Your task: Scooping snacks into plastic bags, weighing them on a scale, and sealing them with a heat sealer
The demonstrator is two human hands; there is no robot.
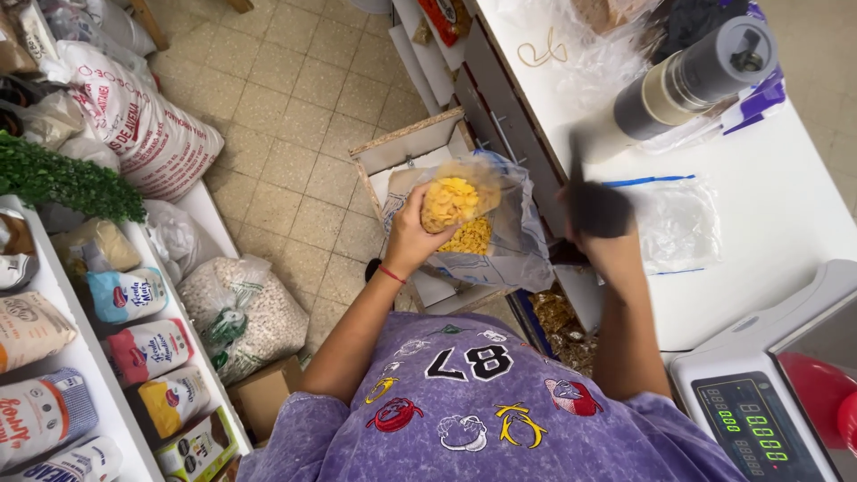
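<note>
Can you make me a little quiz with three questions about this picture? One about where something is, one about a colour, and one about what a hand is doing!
1. Where is the weighing scale?
A. on the floor
B. on the white counter, at the person's right
C. on the shelf with the packets

2. What colour is the band on the left wrist?
A. red
B. green
C. white

3. What is the left hand doing?
A. hanging empty
B. pressing the scale
C. holding a clear bag of yellow flakes

Answers:
1 B, the scale sits at the counter's near corner on the right.
2 A, a thin red band circles the wrist.
3 C, the fingers wrap the bag of flakes above a big open sack.
</note>
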